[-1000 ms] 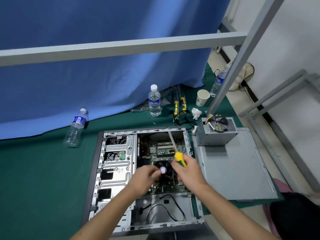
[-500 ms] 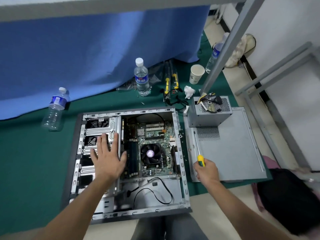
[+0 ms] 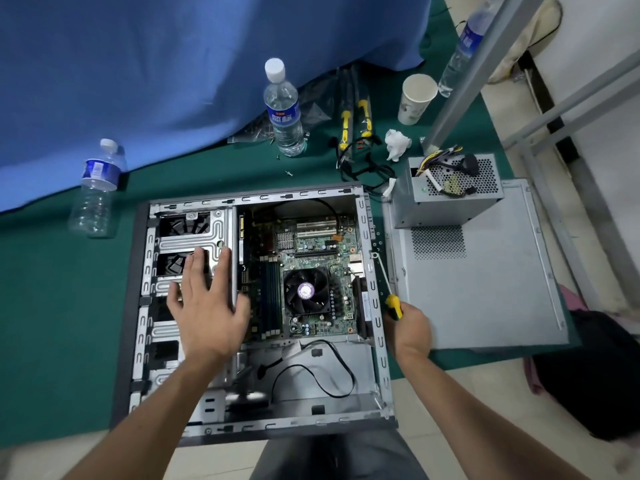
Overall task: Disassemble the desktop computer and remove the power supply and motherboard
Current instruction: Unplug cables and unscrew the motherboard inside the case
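Currently the computer case (image 3: pixel 372 306) lies open on its side on the green mat (image 3: pixel 62 306), directly ahead of the person. Left hand (image 3: pixel 207 306) rests flat on the metal drive cage (image 3: pixel 194 233) at the case's left half, fingers straight and spread, holding nothing. Right hand (image 3: pixel 410 332) sits at the case's right rim, fingers curled around the yellow handle of a screwdriver (image 3: pixel 389 289); the shaft runs up along the rim, tip near a small tab on the edge.

Motherboard (image 3: pixel 311 258) is seated inside the case, between the 2 hands: green board, black CPU fan (image 3: pixel 305 291) with a purple centre label, white slots near the top. Power supply (image 3: pixel 453 192) is outside the case, standing on the detached side panel (image 3: pixel 485 289) to the right, well apart from both hands; its cable bundle lies on its perforated top.

Left palm hides part of the cage. Screwdriver tip contact cannot be judged. Board markings are too small to read. A loose black cable (image 3: pixel 322 368) curls in the case's lower bay.

3 water bottles, nearest upright one (image 3: pixel 282 109), a paper cup (image 3: pixel 415 98) and crumpled tissue (image 3: pixel 397 143) stand beyond the case.
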A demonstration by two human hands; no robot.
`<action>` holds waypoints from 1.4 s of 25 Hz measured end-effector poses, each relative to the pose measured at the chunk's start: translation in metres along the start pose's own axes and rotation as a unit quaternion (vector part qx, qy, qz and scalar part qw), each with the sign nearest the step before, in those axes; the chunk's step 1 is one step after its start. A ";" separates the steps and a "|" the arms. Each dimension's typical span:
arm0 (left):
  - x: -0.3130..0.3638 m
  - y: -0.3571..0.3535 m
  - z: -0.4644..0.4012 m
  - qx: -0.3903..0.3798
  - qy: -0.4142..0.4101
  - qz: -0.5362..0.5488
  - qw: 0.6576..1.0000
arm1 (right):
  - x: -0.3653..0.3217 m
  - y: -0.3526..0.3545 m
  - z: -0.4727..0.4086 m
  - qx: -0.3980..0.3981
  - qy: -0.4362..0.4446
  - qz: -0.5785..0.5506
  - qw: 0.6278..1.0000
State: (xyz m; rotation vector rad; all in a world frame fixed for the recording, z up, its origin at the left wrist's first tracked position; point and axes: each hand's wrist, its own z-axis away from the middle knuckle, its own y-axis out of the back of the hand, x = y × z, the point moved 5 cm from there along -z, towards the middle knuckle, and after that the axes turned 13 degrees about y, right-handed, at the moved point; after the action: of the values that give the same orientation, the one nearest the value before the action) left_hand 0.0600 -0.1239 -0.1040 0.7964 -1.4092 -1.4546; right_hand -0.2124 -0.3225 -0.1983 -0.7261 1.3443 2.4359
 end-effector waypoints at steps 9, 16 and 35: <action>0.000 0.004 0.001 -0.007 0.007 -0.001 1.000 | -0.031 0.057 0.009 -0.008 0.054 -0.260 0.964; -0.002 0.008 -0.002 -0.008 0.006 0.023 1.000 | -0.121 0.095 0.012 -0.065 0.259 -0.228 0.936; -0.002 0.010 -0.082 0.039 -0.003 0.067 0.997 | -0.239 -0.008 -0.019 -0.108 0.445 0.154 0.875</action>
State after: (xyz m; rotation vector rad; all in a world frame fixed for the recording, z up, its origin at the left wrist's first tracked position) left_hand 0.1379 -0.1518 -0.1057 0.7322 -1.5030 -1.3074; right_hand -0.0021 -0.3316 -0.0826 -2.0129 1.5509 2.6072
